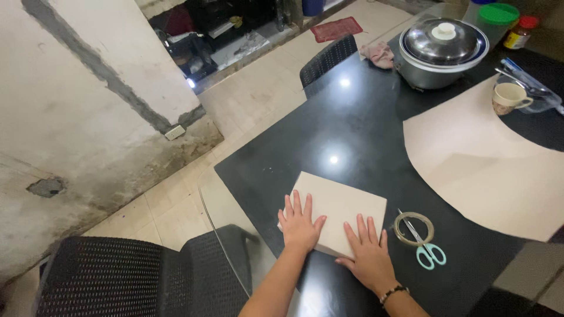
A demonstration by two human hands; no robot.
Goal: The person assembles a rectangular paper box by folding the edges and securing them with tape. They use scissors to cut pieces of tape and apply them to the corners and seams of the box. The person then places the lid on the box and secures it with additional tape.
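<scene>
A flat rectangular package wrapped in beige paper (pixel 342 202) lies near the front edge of a glossy black table (pixel 346 129). My left hand (pixel 299 224) presses flat on its near left corner, fingers spread. My right hand (pixel 370 252), with a dark bracelet at the wrist, rests flat on its near right edge. Neither hand grips anything. Just right of the package lie a roll of clear tape (pixel 413 228) and scissors with light green handles (pixel 429 251), the blades crossing the roll.
A large sheet of beige paper (pixel 482 164) covers the table's right side. Behind it stand a lidded steel pot (pixel 442 51), a mug (pixel 509 97), jars and a pink cloth (pixel 379 54). Black mesh chairs (pixel 147 276) stand beside the table, above a tiled floor.
</scene>
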